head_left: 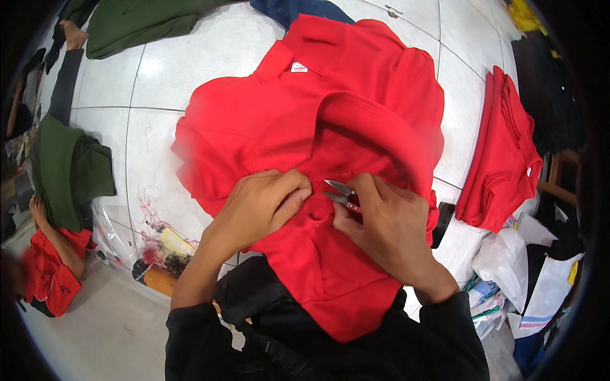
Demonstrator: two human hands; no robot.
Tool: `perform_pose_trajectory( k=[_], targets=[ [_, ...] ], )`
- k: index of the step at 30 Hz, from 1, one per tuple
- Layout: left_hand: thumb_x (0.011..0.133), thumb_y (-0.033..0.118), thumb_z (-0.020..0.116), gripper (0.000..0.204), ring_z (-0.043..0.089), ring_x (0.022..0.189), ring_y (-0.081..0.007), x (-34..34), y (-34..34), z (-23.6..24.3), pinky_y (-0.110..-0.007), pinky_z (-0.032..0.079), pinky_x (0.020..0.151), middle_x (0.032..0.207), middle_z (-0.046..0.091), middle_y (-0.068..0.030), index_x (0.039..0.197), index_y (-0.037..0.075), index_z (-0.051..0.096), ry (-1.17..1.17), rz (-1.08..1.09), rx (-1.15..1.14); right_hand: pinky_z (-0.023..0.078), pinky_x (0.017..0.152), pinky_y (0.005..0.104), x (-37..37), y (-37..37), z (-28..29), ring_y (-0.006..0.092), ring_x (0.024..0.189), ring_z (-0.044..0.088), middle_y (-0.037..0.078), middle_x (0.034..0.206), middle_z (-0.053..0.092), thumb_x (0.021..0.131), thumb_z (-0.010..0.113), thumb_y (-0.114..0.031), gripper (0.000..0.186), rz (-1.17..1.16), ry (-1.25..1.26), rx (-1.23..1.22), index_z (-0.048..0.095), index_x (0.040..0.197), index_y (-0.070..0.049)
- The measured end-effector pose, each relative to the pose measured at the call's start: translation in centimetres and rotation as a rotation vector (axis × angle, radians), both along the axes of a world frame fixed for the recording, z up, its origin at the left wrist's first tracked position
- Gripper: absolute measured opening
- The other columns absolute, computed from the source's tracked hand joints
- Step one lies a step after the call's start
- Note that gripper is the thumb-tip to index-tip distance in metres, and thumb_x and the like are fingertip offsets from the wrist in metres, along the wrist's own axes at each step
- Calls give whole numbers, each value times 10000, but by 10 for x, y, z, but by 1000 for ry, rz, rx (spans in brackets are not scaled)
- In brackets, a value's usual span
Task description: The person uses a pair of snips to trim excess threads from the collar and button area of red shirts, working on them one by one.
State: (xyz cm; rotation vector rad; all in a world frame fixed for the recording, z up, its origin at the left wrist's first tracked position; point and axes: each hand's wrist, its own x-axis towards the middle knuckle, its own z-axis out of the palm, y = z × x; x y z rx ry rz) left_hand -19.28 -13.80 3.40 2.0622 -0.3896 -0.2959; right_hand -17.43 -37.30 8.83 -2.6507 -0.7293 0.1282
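One white label (298, 66) at red shirt (356, 101) collar.

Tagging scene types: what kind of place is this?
Likely a small garment workshop: the right hand holds thread snips over a red shirt, with a stack of red shirts and green garments on the tiled floor.
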Motion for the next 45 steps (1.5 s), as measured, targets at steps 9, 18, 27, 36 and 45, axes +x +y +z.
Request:
perform_pose_trajectory(
  k=[9,18,27,36,45],
  targets=[
    [918,32,748,78,641,862,-277,-23,-10,5,-377,527,707,969,609,-114,977,50,701,-137,173,-48,457,491,358,-1,1,-11,212,567,655,32,694,614,813,860,-185,294,31,-7,-52,596,905,-95],
    [1073,118,632,495,599,1336,-279,-77,112,-28,-396,453,1181,1478,539,-178,1509,-34,453,-132,1791,-320,519,532,390,-19,-18,-14,245,641,693,67,771,640,822,828,-199,265,13,119,15,610,925,-88],
    [893,-72,796,371,685,909,-225,-11,11,-1,-320,570,778,1109,693,-117,1245,3,708,-495,792,25,524,528,386,-17,-16,-7,260,627,693,70,788,658,815,839,-194,290,25,130,-20,607,947,-80],
    [860,21,858,277,685,790,-172,13,18,-10,-294,563,684,1028,686,-97,1123,3,771,-222,490,171,521,531,392,-17,-16,-10,273,617,696,72,777,677,829,850,-208,301,30,159,-36,609,956,-79],
    [902,-22,789,58,801,891,-251,-43,19,-11,-351,642,735,1110,791,-153,922,-33,736,-280,445,117,574,744,275,22,-27,56,161,806,742,77,948,750,836,857,-148,329,-149,346,613,695,1092,-21]
  ],
)
